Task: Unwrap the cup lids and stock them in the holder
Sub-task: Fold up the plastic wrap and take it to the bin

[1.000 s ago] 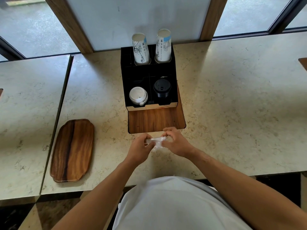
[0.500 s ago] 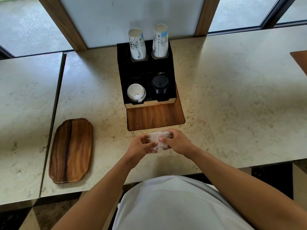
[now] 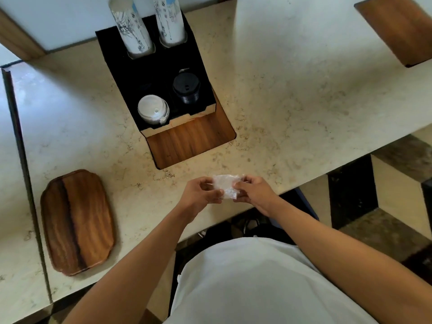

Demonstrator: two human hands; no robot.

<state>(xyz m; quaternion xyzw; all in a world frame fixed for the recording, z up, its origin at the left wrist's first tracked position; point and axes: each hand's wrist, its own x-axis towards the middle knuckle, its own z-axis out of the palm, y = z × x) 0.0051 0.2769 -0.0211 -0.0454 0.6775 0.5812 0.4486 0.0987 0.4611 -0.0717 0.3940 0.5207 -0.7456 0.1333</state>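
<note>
Both hands, left hand [image 3: 201,195] and right hand [image 3: 253,194], pinch a crumpled clear plastic wrap [image 3: 226,186] above the counter [image 3: 292,108] edge; it looks feather-light, limp and slippery, best gripped bunched.

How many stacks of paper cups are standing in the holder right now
2. The left cup stack and the right cup stack stand side by side in the back row of the black holder. Their tops are cut off by the frame.
</note>
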